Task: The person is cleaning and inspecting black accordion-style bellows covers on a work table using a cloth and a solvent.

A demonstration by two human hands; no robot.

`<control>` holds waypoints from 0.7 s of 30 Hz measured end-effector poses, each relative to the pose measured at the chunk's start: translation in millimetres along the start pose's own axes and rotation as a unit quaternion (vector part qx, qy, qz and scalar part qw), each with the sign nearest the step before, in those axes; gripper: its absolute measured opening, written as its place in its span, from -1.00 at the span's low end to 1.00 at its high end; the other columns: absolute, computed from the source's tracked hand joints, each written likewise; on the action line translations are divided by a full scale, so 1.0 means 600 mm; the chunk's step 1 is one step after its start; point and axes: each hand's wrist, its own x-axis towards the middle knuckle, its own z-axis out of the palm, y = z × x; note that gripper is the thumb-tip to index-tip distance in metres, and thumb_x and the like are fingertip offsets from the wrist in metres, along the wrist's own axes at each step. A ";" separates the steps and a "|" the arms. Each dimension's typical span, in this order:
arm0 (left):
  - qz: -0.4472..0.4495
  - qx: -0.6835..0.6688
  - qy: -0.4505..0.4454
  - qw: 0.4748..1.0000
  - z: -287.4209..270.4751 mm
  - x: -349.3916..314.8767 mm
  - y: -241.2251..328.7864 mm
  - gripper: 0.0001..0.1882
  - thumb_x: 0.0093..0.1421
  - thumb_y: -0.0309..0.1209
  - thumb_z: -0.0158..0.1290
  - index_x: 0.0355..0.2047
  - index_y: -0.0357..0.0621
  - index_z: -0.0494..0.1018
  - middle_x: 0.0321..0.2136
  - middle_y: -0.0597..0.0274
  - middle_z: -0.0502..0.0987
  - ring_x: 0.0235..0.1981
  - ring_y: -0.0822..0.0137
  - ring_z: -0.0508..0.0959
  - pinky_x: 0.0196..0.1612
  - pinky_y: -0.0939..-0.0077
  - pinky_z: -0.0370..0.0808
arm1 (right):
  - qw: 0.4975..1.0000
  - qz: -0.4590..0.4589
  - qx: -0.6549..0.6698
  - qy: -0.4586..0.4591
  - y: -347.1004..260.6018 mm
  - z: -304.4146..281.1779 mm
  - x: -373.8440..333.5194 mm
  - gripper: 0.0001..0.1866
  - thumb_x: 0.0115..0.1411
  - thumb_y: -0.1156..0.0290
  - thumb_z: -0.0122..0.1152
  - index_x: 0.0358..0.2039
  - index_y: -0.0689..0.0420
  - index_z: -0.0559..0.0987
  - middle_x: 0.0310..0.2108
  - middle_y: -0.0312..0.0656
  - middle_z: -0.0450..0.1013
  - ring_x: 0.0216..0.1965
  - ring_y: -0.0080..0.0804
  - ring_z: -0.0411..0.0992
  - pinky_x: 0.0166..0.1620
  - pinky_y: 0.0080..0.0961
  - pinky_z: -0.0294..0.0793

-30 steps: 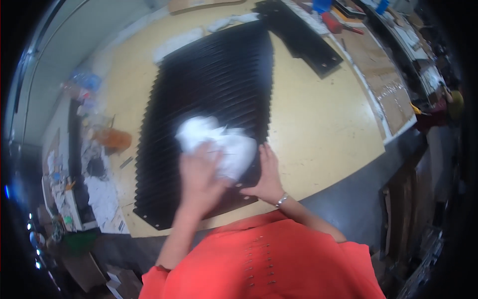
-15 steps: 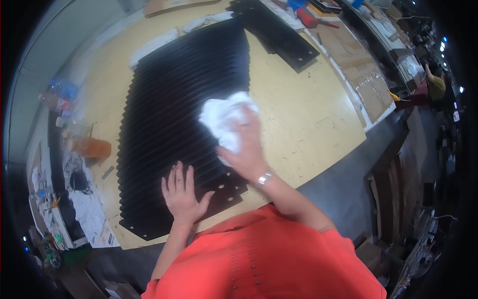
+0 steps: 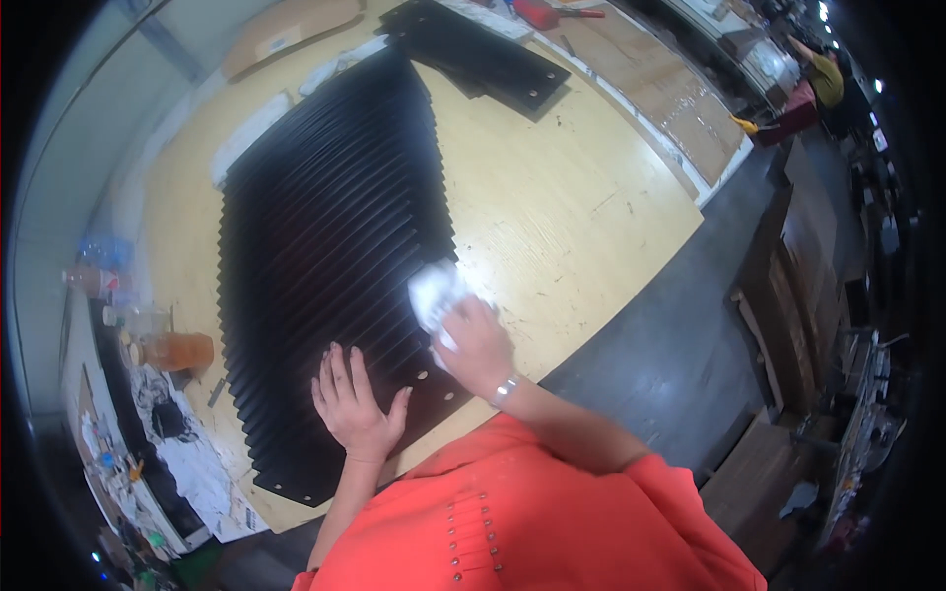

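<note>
Where the worktop (image 3: 562, 236) spreads: beneath the black pleated sheet (image 3: 325, 227), pale and scuffed to the sheet's right.
Black pleated sheet: flat on the worktop, its near end towards the person; probably light for its size, flexing easily from fold to fold but stiffer along each pleat. Its smooth face may be slippery and the folds could crease, so the flat near end with the round holes looks the best place to take hold.
Dark strip (image 3: 483, 59): by the sheet's far end, running off to the right; whether they touch is hard to tell.
Left hand (image 3: 357, 412): palm down on the sheet's near end, fingers spread.
Right hand (image 3: 475, 350): at the sheet's right edge, fingers closed around a bunched cloth.
Orange jar (image 3: 177, 351): just left of the sheet, on its side.
White cloth (image 3: 434, 293): on the sheet's right edge, blurred, soft-looking.
Writing: a sticker (image 3: 283, 42) on cardboard beyond the sheet's far left, too small to read; no brand can be made out.
</note>
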 end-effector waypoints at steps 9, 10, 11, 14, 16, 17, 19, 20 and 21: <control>0.002 0.013 0.013 1.000 0.004 -0.001 -0.001 -0.17 0.03 0.06 0.13 0.20 -0.24 0.28 0.24 -0.13 0.26 0.22 -0.12 0.29 0.22 -0.05 0.19 | 0.985 0.101 0.118 0.070 0.012 -0.092 0.023 -0.63 0.11 0.31 0.21 -0.05 0.01 0.45 -0.19 -0.14 0.36 -0.30 -0.04 0.44 -0.30 -0.19 0.46; 0.002 0.015 0.009 1.000 0.005 -0.002 -0.001 -0.16 0.03 0.06 0.13 0.20 -0.24 0.27 0.24 -0.12 0.26 0.22 -0.11 0.29 0.22 -0.04 0.19 | 0.988 0.081 0.112 0.065 0.002 -0.085 0.044 -0.57 0.11 0.31 0.21 0.02 0.02 0.42 -0.18 -0.13 0.36 -0.28 -0.06 0.44 -0.29 -0.20 0.47; 0.000 0.014 0.009 1.000 0.003 0.004 0.007 -0.20 0.04 0.03 0.13 0.20 -0.22 0.29 0.24 -0.09 0.27 0.23 -0.09 0.29 0.22 -0.02 0.19 | 0.999 0.029 0.041 -0.008 0.002 -0.058 0.037 -0.51 0.11 0.29 0.22 0.07 0.04 0.39 -0.18 -0.12 0.36 -0.25 -0.08 0.45 -0.26 -0.20 0.48; -0.015 0.034 0.004 0.999 0.005 0.001 -0.001 -0.25 0.07 0.00 0.11 0.19 -0.19 0.30 0.23 -0.06 0.29 0.23 -0.07 0.30 0.23 -0.02 0.19 | 0.992 -0.035 -0.044 -0.112 0.028 -0.038 -0.062 -0.41 0.12 0.24 0.22 0.14 0.13 0.33 -0.14 -0.08 0.34 -0.17 -0.16 0.45 -0.19 -0.22 0.52; -0.022 0.034 0.013 0.999 0.004 0.003 0.004 -0.29 0.08 -0.04 0.09 0.17 -0.18 0.32 0.22 -0.04 0.30 0.22 -0.06 0.31 0.24 -0.02 0.18 | 0.943 -0.051 -0.029 -0.328 0.073 -0.083 -0.090 -0.43 0.13 0.22 0.22 0.14 0.06 0.34 -0.12 -0.11 0.33 -0.16 -0.15 0.44 -0.18 -0.24 0.54; -0.025 0.038 0.012 0.999 0.005 0.004 0.006 -0.30 0.08 -0.05 0.09 0.17 -0.18 0.32 0.22 -0.03 0.30 0.22 -0.05 0.31 0.24 -0.02 0.18 | 0.942 -0.055 -0.023 -0.331 0.082 -0.087 -0.083 -0.43 0.13 0.22 0.22 0.14 0.06 0.34 -0.12 -0.11 0.33 -0.16 -0.15 0.44 -0.18 -0.24 0.54; -0.039 0.041 0.012 0.998 0.004 0.000 0.006 -0.32 0.09 -0.06 0.07 0.16 -0.17 0.33 0.22 -0.01 0.31 0.23 -0.05 0.31 0.23 -0.02 0.18 | 0.949 0.030 0.056 -0.308 0.093 -0.108 -0.044 -0.48 0.15 0.24 0.20 0.13 0.00 0.36 -0.14 -0.13 0.33 -0.17 -0.14 0.44 -0.18 -0.24 0.54; -0.044 0.046 0.011 0.998 0.003 0.000 0.007 -0.32 0.09 -0.06 0.07 0.16 -0.17 0.33 0.22 -0.01 0.31 0.23 -0.05 0.31 0.23 -0.02 0.18 | 0.968 0.039 0.061 -0.239 0.086 -0.113 0.001 -0.50 0.14 0.27 0.21 0.12 -0.05 0.38 -0.16 -0.14 0.33 -0.20 -0.12 0.45 -0.20 -0.21 0.53; -0.041 0.051 0.009 0.998 0.003 0.003 0.011 -0.34 0.15 -0.04 0.00 0.17 -0.20 0.32 0.22 -0.04 0.31 0.22 -0.08 0.31 0.24 0.00 0.18 | 0.985 0.023 0.089 -0.147 0.088 -0.109 0.045 -0.47 0.14 0.29 0.22 0.15 -0.05 0.37 -0.17 -0.12 0.34 -0.23 -0.10 0.45 -0.22 -0.20 0.51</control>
